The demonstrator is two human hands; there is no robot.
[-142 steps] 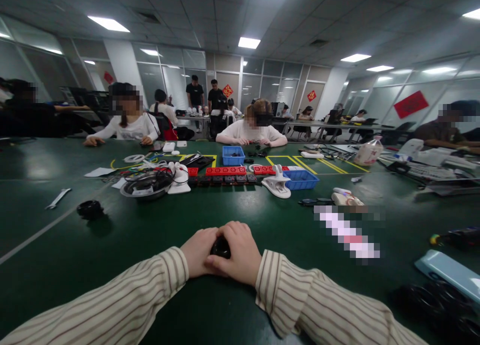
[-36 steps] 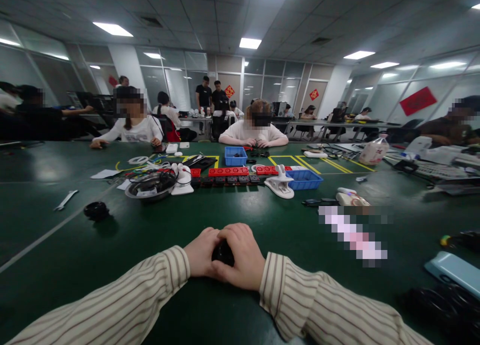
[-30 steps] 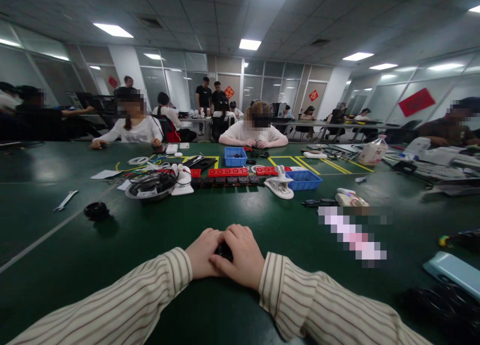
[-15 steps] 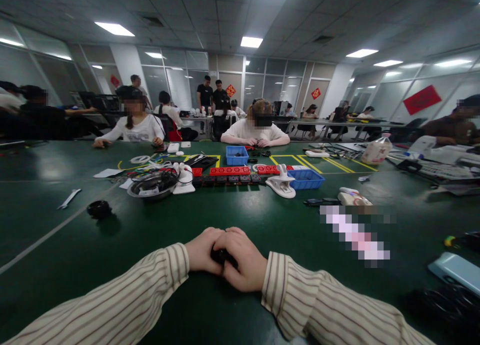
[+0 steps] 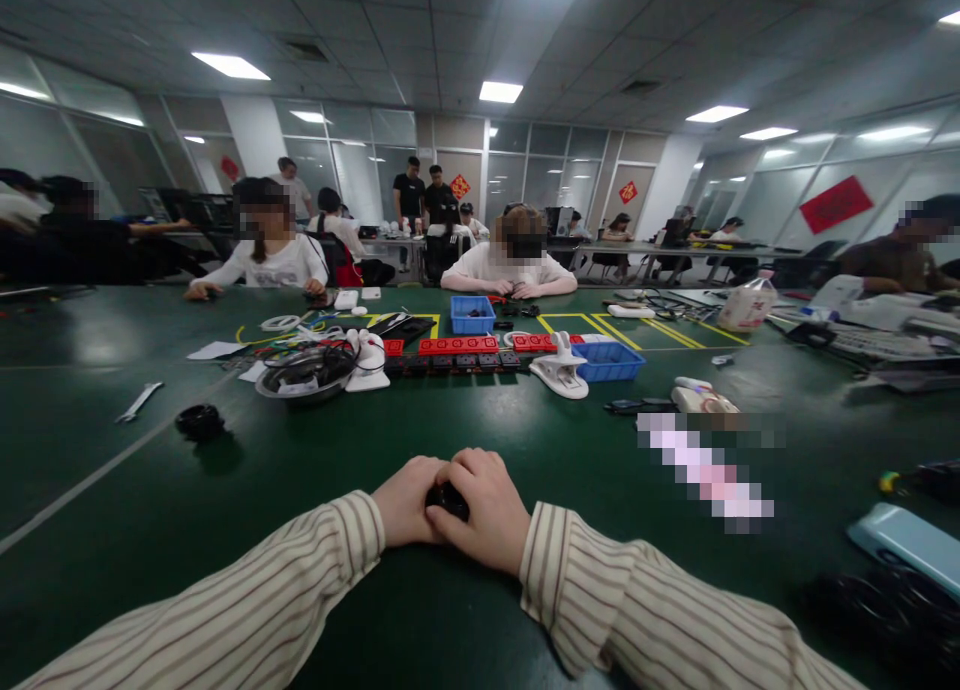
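Both hands meet low in the middle of the head view, around a small black rounded object [image 5: 450, 501]. My left hand [image 5: 409, 500] is closed about its left side, fingers partly hidden behind the other hand. From the right, my right hand [image 5: 487, 505] wraps over it, thumb along the near side and fingers over the top. Most of the object is covered, so its exact kind does not show. A similar-looking black round part [image 5: 200, 423] rests on the green table [image 5: 300, 450] to the left.
Beyond the hands lie a metal bowl of cables [image 5: 304, 380], red sockets [image 5: 457, 345], a white clip stand [image 5: 561, 367] and a blue bin [image 5: 609, 361]. A wrench [image 5: 139, 401] is at left; a light-blue case [image 5: 907, 545] and black coils [image 5: 885, 610] are at right. Co-workers sit across.
My right hand has turned and shifted slightly up and right over the black object, its thumb now higher. More of the object's near side shows. The view has moved slightly.
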